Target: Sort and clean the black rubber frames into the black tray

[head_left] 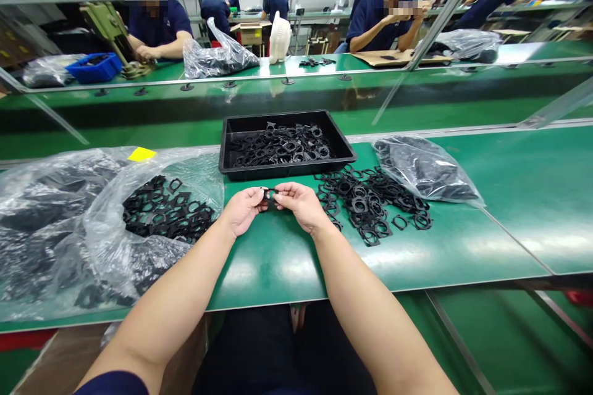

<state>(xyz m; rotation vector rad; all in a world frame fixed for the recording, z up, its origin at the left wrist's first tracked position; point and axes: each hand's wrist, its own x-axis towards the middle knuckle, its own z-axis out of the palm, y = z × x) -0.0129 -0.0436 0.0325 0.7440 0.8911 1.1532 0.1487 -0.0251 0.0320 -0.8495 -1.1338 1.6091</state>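
Observation:
Between my two hands is a small black ring-shaped plastic part (270,191), partly covered by the fingers. My left hand (244,210) pinches its left side, and my right hand (299,202) pinches its right side. Both hands are just in front of a black tray (288,171) that holds many similar black parts. Right of my right hand, a loose pile of black ring parts (359,197) lies on the green table. To the left, an open clear plastic bag (104,222) spills out more black parts (162,213).
A clear bag of black parts (424,170) lies at the right. Another full bag (41,216) with a yellow label (142,154) sits at far left. Beyond a metal rail, co-workers sit at a second green bench with a blue bin (95,69) and a green press (109,31).

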